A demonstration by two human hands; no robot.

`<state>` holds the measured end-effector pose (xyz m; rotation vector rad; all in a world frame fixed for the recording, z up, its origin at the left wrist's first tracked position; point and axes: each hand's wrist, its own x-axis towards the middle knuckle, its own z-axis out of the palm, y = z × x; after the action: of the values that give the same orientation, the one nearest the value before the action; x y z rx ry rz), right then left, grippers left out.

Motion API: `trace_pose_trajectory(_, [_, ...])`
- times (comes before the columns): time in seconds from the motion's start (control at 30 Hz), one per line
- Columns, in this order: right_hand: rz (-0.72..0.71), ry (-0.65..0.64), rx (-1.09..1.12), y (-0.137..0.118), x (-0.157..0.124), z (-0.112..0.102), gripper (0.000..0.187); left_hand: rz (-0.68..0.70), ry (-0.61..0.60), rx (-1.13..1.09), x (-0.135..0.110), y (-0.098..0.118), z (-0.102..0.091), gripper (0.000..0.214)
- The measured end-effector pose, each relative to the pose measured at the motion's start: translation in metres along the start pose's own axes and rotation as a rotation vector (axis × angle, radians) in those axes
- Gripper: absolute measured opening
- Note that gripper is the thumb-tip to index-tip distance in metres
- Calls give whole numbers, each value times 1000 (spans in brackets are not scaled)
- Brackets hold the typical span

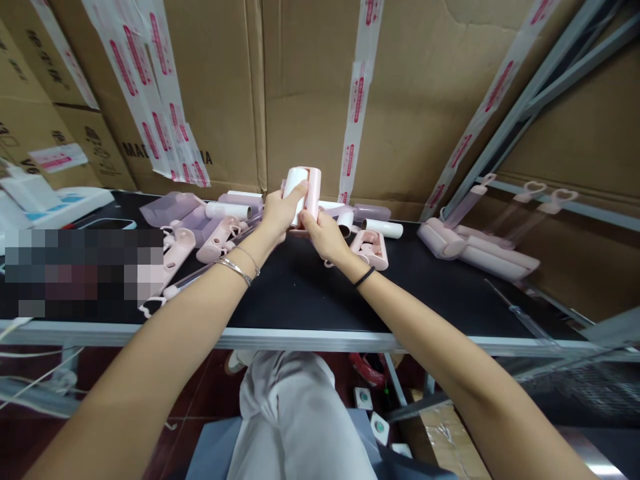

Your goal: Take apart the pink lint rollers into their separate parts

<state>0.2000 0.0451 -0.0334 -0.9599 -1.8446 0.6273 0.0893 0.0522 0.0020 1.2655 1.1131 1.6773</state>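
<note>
In front of me, over the belt, both my hands grip one piece. It is a white lint roll (297,181) lying against a pink plastic holder (313,190). My left hand (280,212) closes round the left side, its thumb on the roll. On the right, my right hand (326,235) is closed on the holder's lower end. Just below it rests a pink frame (371,251) with cut-outs, beside a loose white roll (384,229). To the left lie another white roll (227,211), a pink moulded part (220,240) and translucent purple covers (173,208).
Tall cardboard boxes (305,80) stand behind the black work surface (310,293). Pink rollers with heart-shaped handle ends (500,257) lie at the right, near a thin screwdriver-like tool (523,313). A metal frame (530,107) rises there. A white device (85,203) sits far left.
</note>
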Motion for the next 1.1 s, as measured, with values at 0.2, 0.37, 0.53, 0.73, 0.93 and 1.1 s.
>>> trace_pose_trajectory(0.2, [-1,-20,-123,-5,-7,-3,45,155,-22,148,3,-7,-9,42])
trace_pose_trajectory(0.37, [-39,-34,-180,2,-13,-7,52,162,-164,116,4,-13,-9,48])
trace_pose_trajectory(0.53, [-86,-69,-206,-3,-16,-9,53,98,-286,-83,-1,-14,-3,53])
trace_pose_trajectory(0.73, [-160,16,-401,-11,-10,-30,49,2,-192,-194,-3,-7,-2,52])
trace_pose_trajectory(0.93, [-73,208,-591,2,-3,-63,27,-23,-31,-285,1,-8,-6,52])
trace_pose_trajectory(1.1, [8,-70,-694,5,-12,-48,27,15,28,-284,4,-14,-7,55])
